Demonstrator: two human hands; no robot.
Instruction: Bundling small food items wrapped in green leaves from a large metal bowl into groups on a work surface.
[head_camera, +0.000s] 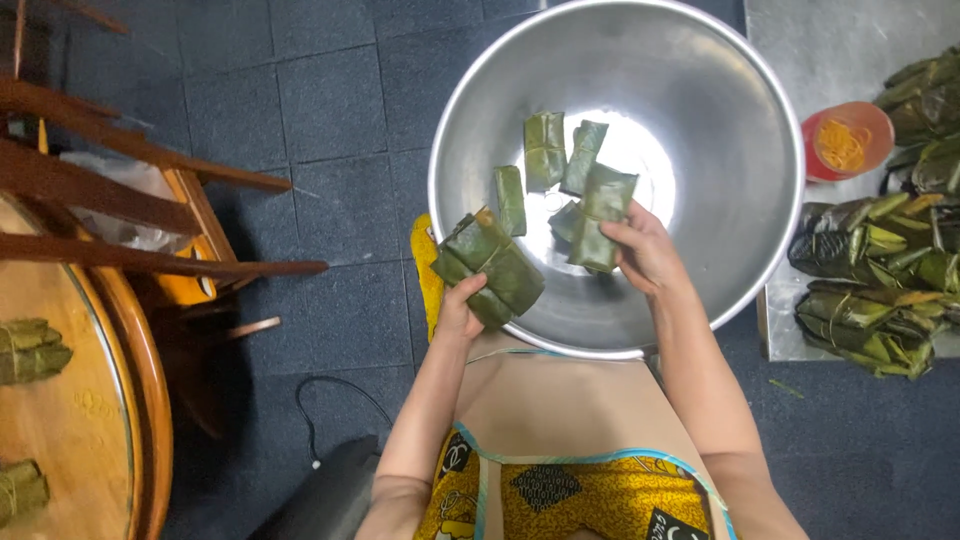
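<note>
At the far left, 2 green leaf-wrapped parcels lie on the round wooden table (60, 440), one (30, 350) above the other (20, 490), well apart from your hands, with a wooden chair (150, 200) just beside them.

Your left hand (462, 310) is clenched around the underside of a stacked pair of leaf parcels (490, 268), thumb side up, wrist bent back so the bundle tilts over the near rim of the big steel bowl (700, 90). You hold it from below, likely so the folded leaves stay shut and the weight sits in your palm.

Inside the bowl, 4 or so loose parcels (545, 150) lie near the middle of the bottom, some touching.

Your right hand (645, 250) grasps a single upright parcel (603, 215) by its lower half, fingers wrapped round it, forearm reaching in over the rim.

To the right, a heap of leaf parcels (880, 290) rests on a grey slab (850, 40), next to an orange tub of rubber bands (845, 140).
</note>
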